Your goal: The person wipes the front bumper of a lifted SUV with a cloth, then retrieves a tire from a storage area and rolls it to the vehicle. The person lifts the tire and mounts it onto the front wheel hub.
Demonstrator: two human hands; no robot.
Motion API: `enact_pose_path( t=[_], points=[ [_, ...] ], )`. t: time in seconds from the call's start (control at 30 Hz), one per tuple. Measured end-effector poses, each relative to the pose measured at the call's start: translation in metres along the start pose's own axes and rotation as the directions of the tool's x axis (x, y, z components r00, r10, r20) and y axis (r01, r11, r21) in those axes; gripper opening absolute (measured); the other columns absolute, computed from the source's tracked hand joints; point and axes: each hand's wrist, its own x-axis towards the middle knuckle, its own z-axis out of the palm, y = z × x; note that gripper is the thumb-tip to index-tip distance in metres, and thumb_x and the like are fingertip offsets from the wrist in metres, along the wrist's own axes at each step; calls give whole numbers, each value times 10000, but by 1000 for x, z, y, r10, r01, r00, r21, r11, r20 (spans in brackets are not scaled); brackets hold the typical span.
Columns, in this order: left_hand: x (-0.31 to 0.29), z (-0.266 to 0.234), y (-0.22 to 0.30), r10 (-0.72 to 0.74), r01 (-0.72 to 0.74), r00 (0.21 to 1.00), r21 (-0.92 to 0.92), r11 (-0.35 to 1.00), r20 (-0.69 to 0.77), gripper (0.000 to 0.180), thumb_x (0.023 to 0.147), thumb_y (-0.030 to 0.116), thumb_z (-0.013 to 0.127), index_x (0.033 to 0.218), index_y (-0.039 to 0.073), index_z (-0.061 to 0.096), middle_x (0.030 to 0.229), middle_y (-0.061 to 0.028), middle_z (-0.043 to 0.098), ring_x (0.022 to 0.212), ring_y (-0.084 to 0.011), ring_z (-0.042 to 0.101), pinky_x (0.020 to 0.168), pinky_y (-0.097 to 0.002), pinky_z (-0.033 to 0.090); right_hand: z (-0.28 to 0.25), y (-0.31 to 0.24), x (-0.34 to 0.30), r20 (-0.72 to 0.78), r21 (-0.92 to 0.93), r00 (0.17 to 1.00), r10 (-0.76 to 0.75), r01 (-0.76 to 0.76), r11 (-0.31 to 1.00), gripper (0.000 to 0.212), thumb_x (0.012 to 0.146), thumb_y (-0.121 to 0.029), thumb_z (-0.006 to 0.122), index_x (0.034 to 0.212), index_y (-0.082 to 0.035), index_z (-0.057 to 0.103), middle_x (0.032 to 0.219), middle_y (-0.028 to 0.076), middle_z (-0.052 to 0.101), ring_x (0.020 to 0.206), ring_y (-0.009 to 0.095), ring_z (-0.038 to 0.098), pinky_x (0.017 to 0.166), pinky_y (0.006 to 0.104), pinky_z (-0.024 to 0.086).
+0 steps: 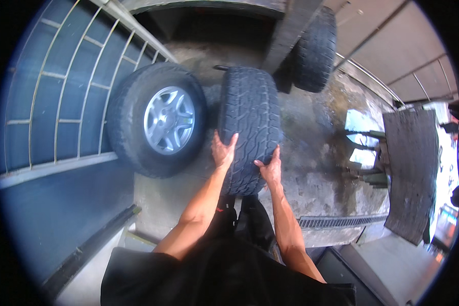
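A black tire [250, 109] stands upright in front of my legs, its worn tread facing me. My left hand [222, 151] grips its left side, thumb pointing up along the tread. On the opposite side, my right hand [271, 168] clasps the edge lower down, with the thumb over the tread blocks. The tire's side faces are turned out of sight, and most of my fingers are hidden behind its edges. Just left of it, a second tire [125, 122] leans against a barred gate, showing a silver spoked wheel rim [169, 120].
The pale barred gate [61, 76] with blue panels borders the left. Another tire [316, 51] stands beyond a grey post [290, 35]. At the right is a dark wooden bench [412, 173]. A drain grate [341, 221] crosses the stained concrete floor [313, 148].
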Motion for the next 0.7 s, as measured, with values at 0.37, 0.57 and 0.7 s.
enact_pose_path(
  t=[0.37,0.57,0.7],
  points=[
    [-123,106,1,12,-20,980,-37,999,-201,1075,837,661,727,1526,-51,310,1457,-306,419,1364,-458,413,1128,-574,354,-114,99,30,138,-116,986,-92,108,987,1218,605,-149,959,1601,-47,266,1583,232,405,1465,344,407,1210,392,357],
    [-241,195,-9,-30,-2,976,-148,989,-216,1145,807,593,806,1508,-110,236,1441,-332,357,1369,-456,356,1162,-544,312,-171,104,26,66,-382,997,-46,68,921,1157,632,-229,945,1587,-62,313,1601,250,367,1486,416,351,1199,504,346],
    [-332,193,-21,121,-79,937,-139,987,327,1006,909,501,742,1566,-38,201,1586,-234,243,1461,-326,285,1188,-455,289,-129,46,12,-174,-50,976,-133,126,991,911,898,-661,612,1573,-92,387,1665,245,230,1536,490,161,1229,634,149]
  ],
)
